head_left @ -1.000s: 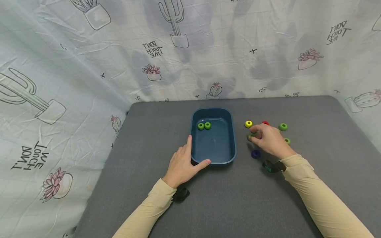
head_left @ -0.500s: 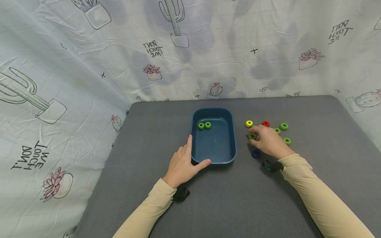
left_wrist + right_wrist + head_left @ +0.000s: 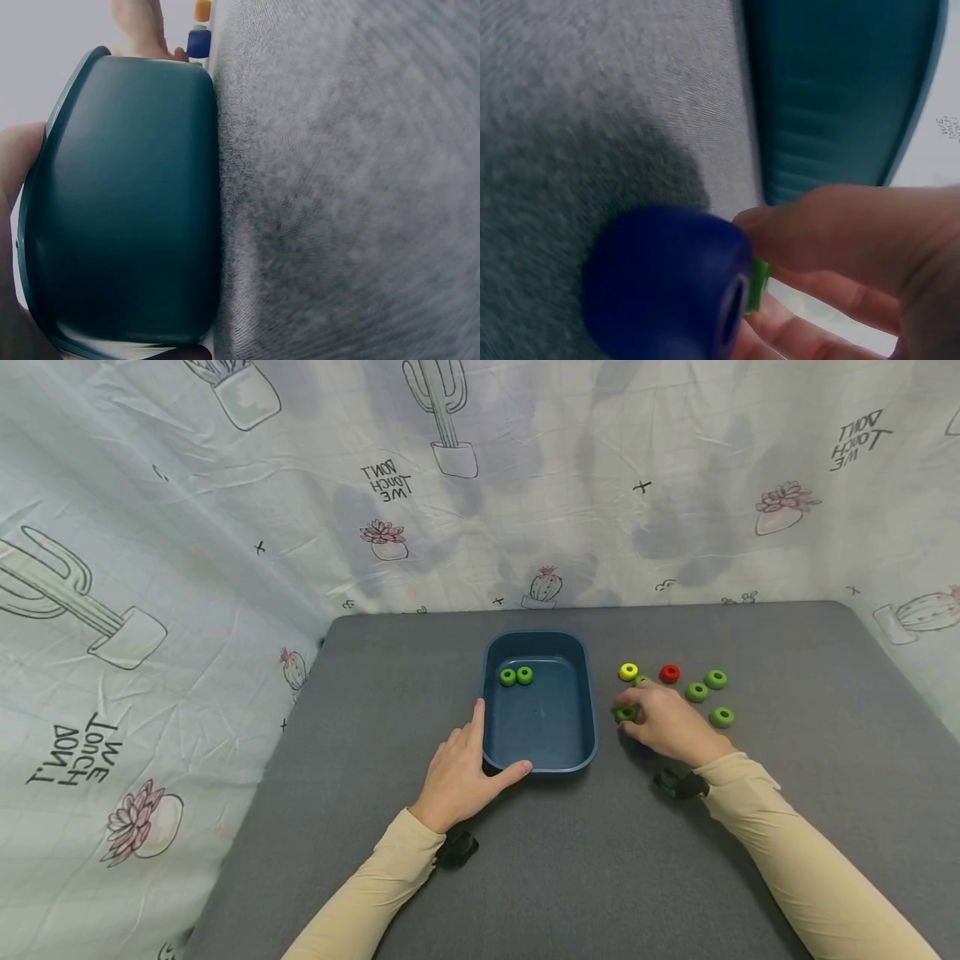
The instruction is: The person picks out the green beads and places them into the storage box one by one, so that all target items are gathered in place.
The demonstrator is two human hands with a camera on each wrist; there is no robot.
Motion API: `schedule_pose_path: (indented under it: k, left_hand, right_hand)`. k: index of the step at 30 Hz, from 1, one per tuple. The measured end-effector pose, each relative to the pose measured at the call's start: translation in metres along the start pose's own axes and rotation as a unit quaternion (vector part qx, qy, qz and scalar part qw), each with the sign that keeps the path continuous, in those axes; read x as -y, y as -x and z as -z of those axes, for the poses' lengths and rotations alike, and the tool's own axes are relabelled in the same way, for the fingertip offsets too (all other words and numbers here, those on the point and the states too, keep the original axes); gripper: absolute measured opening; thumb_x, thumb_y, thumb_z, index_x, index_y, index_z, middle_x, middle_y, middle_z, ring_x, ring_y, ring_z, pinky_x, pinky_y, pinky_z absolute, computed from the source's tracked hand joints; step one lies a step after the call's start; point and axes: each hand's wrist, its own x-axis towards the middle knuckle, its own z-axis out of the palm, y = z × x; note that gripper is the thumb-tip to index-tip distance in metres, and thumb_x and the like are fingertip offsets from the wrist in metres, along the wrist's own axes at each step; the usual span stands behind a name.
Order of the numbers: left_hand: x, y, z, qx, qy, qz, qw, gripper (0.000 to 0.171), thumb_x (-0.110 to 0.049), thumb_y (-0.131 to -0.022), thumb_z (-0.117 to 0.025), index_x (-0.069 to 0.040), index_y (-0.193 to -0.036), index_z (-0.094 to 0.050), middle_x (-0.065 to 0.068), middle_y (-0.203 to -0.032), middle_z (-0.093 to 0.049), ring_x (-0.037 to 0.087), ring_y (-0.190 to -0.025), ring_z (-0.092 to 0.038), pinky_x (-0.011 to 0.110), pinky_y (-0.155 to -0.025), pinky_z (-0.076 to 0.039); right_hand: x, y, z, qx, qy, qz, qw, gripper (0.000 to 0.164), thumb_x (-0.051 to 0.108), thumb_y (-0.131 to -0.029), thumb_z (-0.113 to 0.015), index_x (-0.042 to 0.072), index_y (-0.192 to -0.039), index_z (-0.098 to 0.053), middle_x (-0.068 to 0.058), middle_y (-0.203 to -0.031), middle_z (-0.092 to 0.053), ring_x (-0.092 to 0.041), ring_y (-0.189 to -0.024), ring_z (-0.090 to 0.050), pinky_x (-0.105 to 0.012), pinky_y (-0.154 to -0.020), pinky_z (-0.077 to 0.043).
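Observation:
My left hand (image 3: 456, 778) rests against the near left corner of a blue plastic tray (image 3: 538, 770), its index finger straight along the left side and thumb at the front rim. Two green beads (image 3: 507, 677) lie inside the tray. To the right of the tray, my right hand (image 3: 671, 723) pinches another green bead (image 3: 626, 714) between thumb and fingers. In the right wrist view that green bead (image 3: 757, 286) is mostly covered by a blue bead (image 3: 664, 285) in front of it. The head view leaves the blue bead almost wholly hidden under the hand.
Around my right hand lie a yellow bead (image 3: 628, 672), a red bead (image 3: 670, 673) and several green beads (image 3: 716, 679). An orange bead (image 3: 725, 740) peeks out beside the wrist. A printed curtain (image 3: 555, 485) hangs behind the grey table (image 3: 405, 668).
My right hand has shifted slightly left and towards me with the green bead, uncovering the red bead and green ones behind it. The left hand and tray have stayed put.

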Motion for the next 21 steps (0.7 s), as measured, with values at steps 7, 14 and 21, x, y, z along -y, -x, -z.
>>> schedule_pose_path:
  k: [7,14,21]
  left_hand:
    - [0.0001,-0.0003,-0.0001,-0.002,-0.001,-0.002,1.0,0.12,-0.082,-0.087,-0.058,-0.013,-0.169,-0.006,0.016,-0.161,-0.046,0.035,-0.133,-0.055,0.056,-0.11,-0.042]
    - [0.0007,-0.0006,-0.0003,-0.008,-0.003,-0.007,0.9999,0.12,-0.082,-0.087,-0.058,-0.011,-0.169,-0.008,0.017,-0.158,-0.049,0.035,-0.131,-0.056,0.056,-0.109,-0.043]
    - [0.0007,-0.0007,0.0002,-0.009,-0.003,-0.007,0.9999,0.12,-0.082,-0.087,-0.058,-0.011,-0.169,-0.009,0.017,-0.158,-0.05,0.035,-0.131,-0.056,0.056,-0.109,-0.043]
  right_hand:
    - [-0.0023,-0.002,-0.0056,-0.004,0.006,0.013,1.0,0.03,0.0,-0.088,-0.076,0.001,-0.118,-0.074,-0.014,-0.105,-0.071,-0.019,-0.08,-0.064,-0.037,-0.069,-0.051]
    - [-0.0035,-0.0018,-0.0063,-0.007,0.003,0.016,1.0,0.029,0.0,-0.089,-0.075,0.001,-0.118,-0.074,-0.016,-0.108,-0.071,-0.02,-0.082,-0.066,-0.038,-0.069,-0.053]
    - [0.0012,-0.0018,0.0008,-0.015,-0.002,0.016,1.0,0.03,0.0,-0.09,-0.073,-0.001,-0.119,-0.073,-0.016,-0.11,-0.07,-0.02,-0.081,-0.065,-0.036,-0.068,-0.052]
